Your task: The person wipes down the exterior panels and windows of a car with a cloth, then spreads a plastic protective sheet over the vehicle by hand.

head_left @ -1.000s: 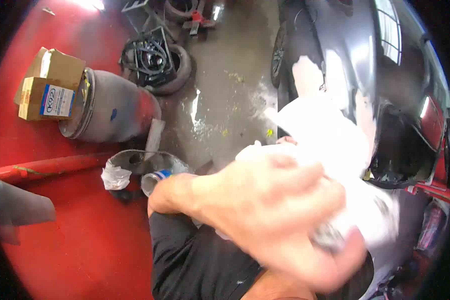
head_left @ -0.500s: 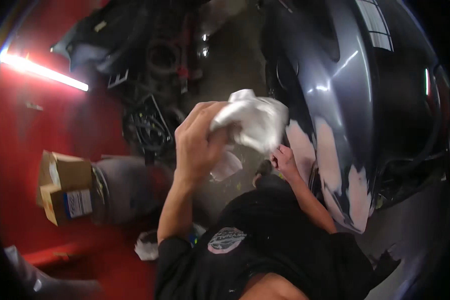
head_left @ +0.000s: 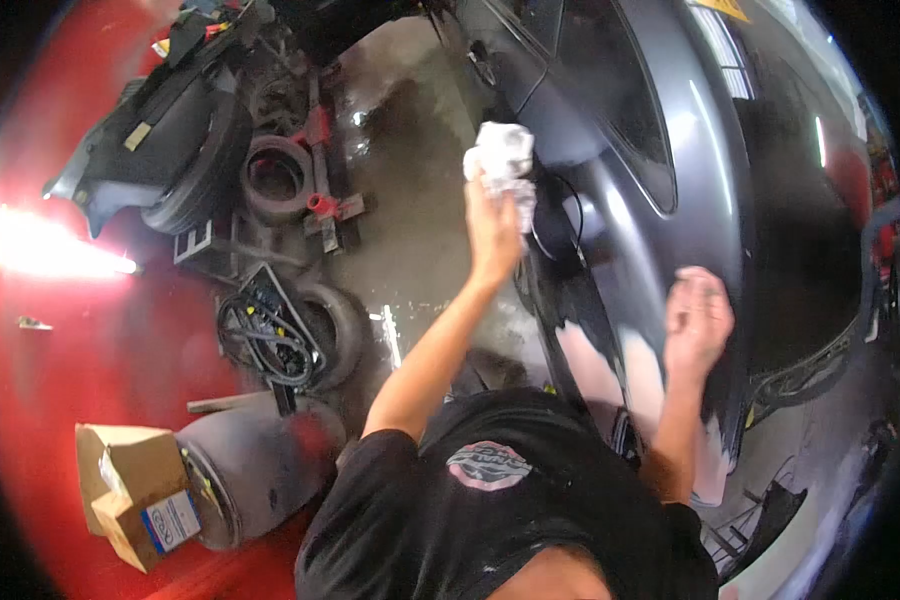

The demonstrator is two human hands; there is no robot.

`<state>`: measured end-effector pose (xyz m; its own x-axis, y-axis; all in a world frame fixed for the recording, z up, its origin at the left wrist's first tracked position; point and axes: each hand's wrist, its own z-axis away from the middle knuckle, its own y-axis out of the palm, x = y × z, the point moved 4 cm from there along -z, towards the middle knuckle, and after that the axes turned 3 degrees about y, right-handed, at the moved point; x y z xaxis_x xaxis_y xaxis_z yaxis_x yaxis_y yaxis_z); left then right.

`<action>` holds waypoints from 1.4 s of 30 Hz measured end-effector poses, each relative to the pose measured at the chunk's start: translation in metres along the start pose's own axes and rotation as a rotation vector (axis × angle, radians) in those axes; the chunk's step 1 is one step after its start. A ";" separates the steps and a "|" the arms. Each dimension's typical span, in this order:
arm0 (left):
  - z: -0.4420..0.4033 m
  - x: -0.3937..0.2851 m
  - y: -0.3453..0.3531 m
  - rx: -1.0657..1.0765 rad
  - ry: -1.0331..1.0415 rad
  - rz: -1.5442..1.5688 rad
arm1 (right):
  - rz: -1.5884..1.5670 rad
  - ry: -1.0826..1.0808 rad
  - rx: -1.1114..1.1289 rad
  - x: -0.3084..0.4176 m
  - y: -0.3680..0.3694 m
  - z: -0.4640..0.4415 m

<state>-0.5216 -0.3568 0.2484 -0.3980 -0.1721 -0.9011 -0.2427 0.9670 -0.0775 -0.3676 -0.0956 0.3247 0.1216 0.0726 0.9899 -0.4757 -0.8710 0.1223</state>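
My left hand [head_left: 492, 235] is closed on a crumpled white cloth [head_left: 504, 150], raised beside the dark grey car's side. The cloth overlaps the car's edge in view; whether it touches the car I cannot tell. My right hand [head_left: 699, 322] is over the car's rear body panel [head_left: 610, 205], its fingers loosely bent and nothing visible in them. Contact with the panel is unclear. Below the hands, pale pinkish sanded patches [head_left: 643, 375] show on the car's paintwork.
On the left, an open cardboard box [head_left: 135, 480] sits against a grey drum [head_left: 260, 465]. Tyres [head_left: 276, 180], a coiled black hose [head_left: 260, 335] and a removed dark car panel [head_left: 160, 140] lie beyond. A bright tube light [head_left: 50, 250] glows by the red wall.
My left hand has moved forward with the cloth, away from my body. My right hand has gone from beside the cloth out to the right, over the car. The view has shifted.
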 end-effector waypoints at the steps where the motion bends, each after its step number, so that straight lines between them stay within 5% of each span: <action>1: -0.009 0.004 0.021 0.081 0.008 -0.063 | -0.012 -0.146 -0.009 0.013 -0.006 -0.015; 8: -0.059 0.086 0.144 0.378 0.486 -0.213 | -0.068 -0.347 -0.367 0.060 -0.028 -0.113; 17: -0.334 0.279 0.184 0.168 0.200 -0.478 | 0.161 -0.413 -0.687 0.038 -0.018 -0.170; 19: -0.396 0.327 0.194 0.115 0.169 -0.305 | 0.230 -0.405 -0.735 0.036 -0.016 -0.171; 21: -0.395 0.300 0.186 0.132 -0.043 -0.315 | 0.317 -0.393 -0.778 0.043 -0.015 -0.166; 23: -0.348 0.283 0.180 0.199 0.177 -0.496 | 0.417 -0.357 -0.829 0.044 -0.030 -0.161; 27: -0.217 0.239 0.145 0.375 0.213 -0.209 | 0.394 -0.362 -0.735 0.044 -0.048 -0.161; 30: -0.240 0.279 0.147 0.639 0.299 -0.621 | 0.312 -0.331 -0.822 0.045 -0.044 -0.163; 34: -0.360 0.352 0.137 0.088 0.140 -0.206 | 0.383 -0.363 -0.842 0.046 -0.044 -0.161; 38: -0.426 0.391 0.139 0.164 -0.130 0.156 | 0.408 -0.347 -0.925 0.049 -0.033 -0.163; 42: -0.326 0.330 0.129 0.235 -0.234 0.091 | 0.421 -0.358 -0.914 0.049 -0.041 -0.161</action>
<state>-0.9728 -0.3501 0.0796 -0.1886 -0.0615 -0.9801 0.0059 0.9979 -0.0638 -0.4826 0.0224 0.3792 -0.0267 -0.4259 0.9044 -0.9937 -0.0869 -0.0702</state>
